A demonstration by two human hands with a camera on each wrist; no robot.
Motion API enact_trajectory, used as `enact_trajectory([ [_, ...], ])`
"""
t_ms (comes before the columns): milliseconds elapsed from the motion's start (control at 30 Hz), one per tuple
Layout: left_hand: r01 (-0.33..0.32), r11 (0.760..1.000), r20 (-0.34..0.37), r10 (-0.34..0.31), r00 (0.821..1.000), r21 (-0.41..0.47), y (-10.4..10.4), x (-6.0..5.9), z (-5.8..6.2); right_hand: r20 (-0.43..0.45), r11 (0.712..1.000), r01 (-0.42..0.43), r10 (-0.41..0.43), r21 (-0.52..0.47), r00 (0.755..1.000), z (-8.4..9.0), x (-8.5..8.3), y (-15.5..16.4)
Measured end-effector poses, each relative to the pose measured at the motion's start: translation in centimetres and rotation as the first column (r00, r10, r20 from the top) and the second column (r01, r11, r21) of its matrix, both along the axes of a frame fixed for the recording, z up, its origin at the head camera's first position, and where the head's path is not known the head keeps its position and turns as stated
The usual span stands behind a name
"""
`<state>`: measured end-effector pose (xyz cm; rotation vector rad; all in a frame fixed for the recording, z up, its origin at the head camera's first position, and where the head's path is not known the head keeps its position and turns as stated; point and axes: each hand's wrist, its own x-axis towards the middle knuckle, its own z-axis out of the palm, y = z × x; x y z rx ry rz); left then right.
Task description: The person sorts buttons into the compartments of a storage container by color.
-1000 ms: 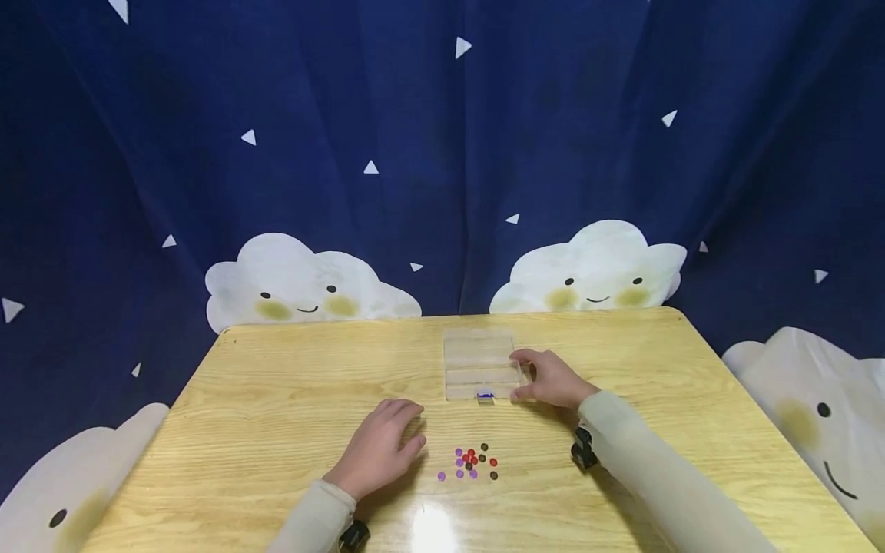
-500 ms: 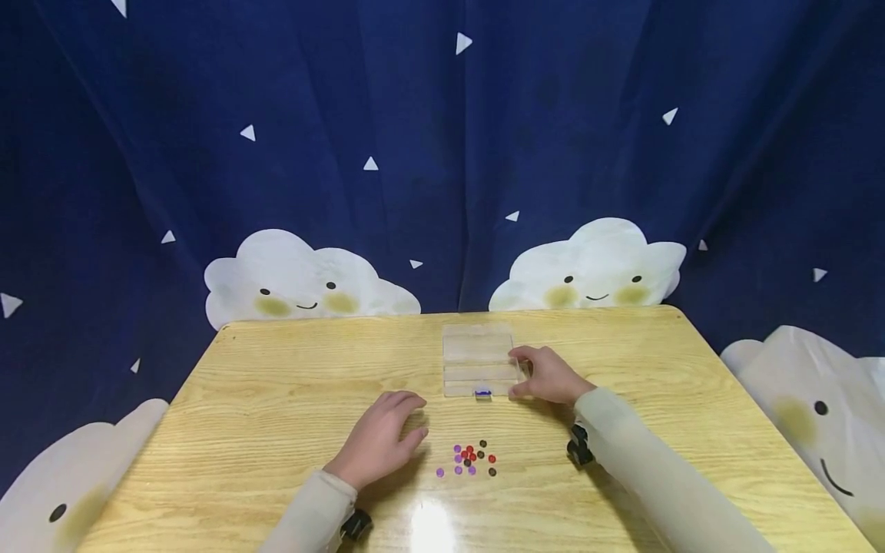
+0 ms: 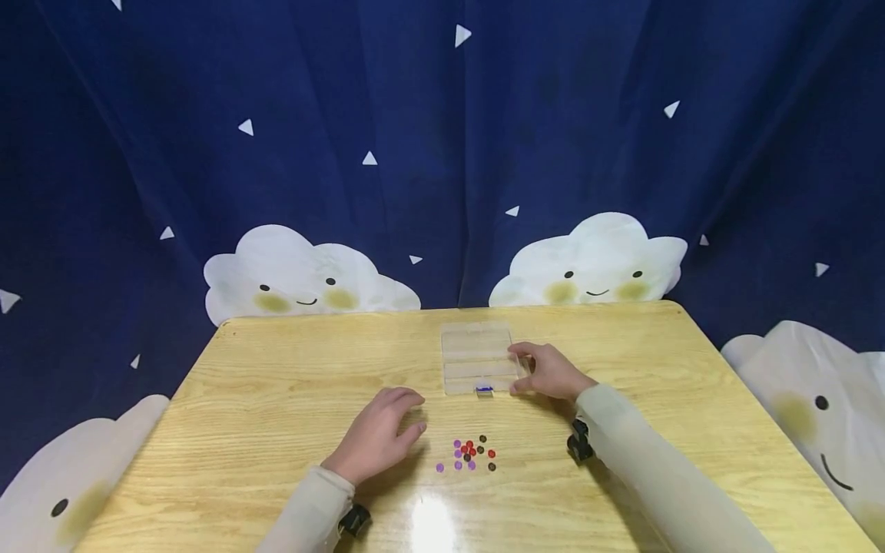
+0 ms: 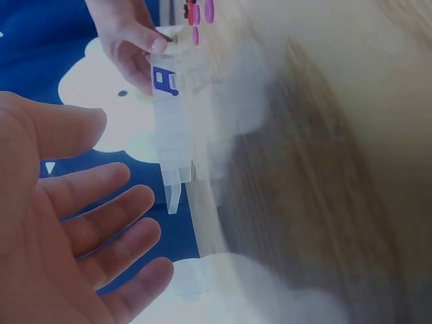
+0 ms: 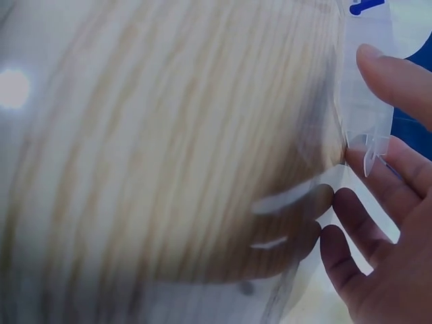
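A clear plastic box (image 3: 477, 346) with a blue latch (image 3: 484, 389) stands toward the back of the table. My right hand (image 3: 551, 374) holds its right side between thumb and fingers; in the right wrist view the thumb (image 5: 395, 77) lies along the front and the fingers reach round the box's end (image 5: 368, 94). Small round beads (image 3: 472, 452), purple, red and black, lie loose on the table in front of the box. Left of them, my left hand (image 3: 376, 434) hovers or rests near the tabletop. Its fingers are relaxed and spread in the left wrist view, holding nothing.
The wooden table (image 3: 290, 369) ends at a dark blue curtain (image 3: 387, 92) with white clouds and triangles. A bright light reflection (image 3: 433, 522) shows on the tabletop near the front.
Everything has shifted slightly upward in the head view as the camera tilts. Both hands, the box and the beads otherwise keep nearly the same places.
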<state>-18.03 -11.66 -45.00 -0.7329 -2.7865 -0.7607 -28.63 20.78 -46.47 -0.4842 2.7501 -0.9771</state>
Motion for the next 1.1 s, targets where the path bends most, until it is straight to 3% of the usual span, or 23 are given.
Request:
enact_trajectory([
  [533, 0.031, 1.0, 0.05, -0.031, 0.998, 0.004, 1.0, -0.3, -0.2, 0.019, 1.0, 0.003, -0.003, 0.008, 1.0, 0.2, -0.5, 0.0],
  [800, 0.091, 0.991, 0.029, -0.088, 0.996, -0.095, 1.4, 0.1, -0.2, 0.023, 0.999, 0.006, -0.007, 0.043, 1.0, 0.4, -0.5, 0.0],
  [1100, 0.194, 0.959, 0.04, -0.19, 0.981, -0.206, 1.1, 1.3, 0.1, 0.022, 0.999, 0.003, -0.004, 0.046, 1.0, 0.6, -0.2, -0.1],
])
